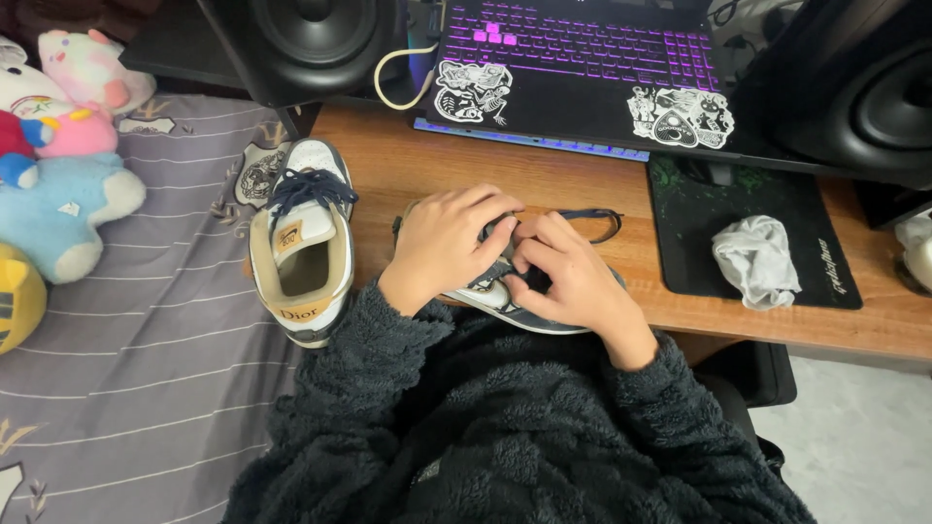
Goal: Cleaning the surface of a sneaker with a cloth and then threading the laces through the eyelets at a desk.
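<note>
So both hands are down on a sneaker (pixel 505 296) that sits at the front edge of the wooden desk (pixel 408 165), right up against the person's fuzzy dark sleeves. The left hand (pixel 445 243) lies curled over the top of the shoe, fingers bent and pressing down on it. The right hand (pixel 568 277) is closed in a pinch around the lacing area, fingertips touching the left hand's. A dark blue lace (pixel 592 215) loops out from under the hands and lies flat on the desk just behind them.

The matching second sneaker (pixel 303 250) stands just beside the left hand, at the desk's left end, opening up, its navy laces bunched near the toe. Behind everything is a laptop (pixel 582 68) with purple keys and stickers, speakers on both sides. Off to the right, well apart from the hands, a crumpled white cloth (pixel 757 257) rests on a black mat (pixel 738 209). Plush toys (pixel 58 194) lie on the striped bed at far left.
</note>
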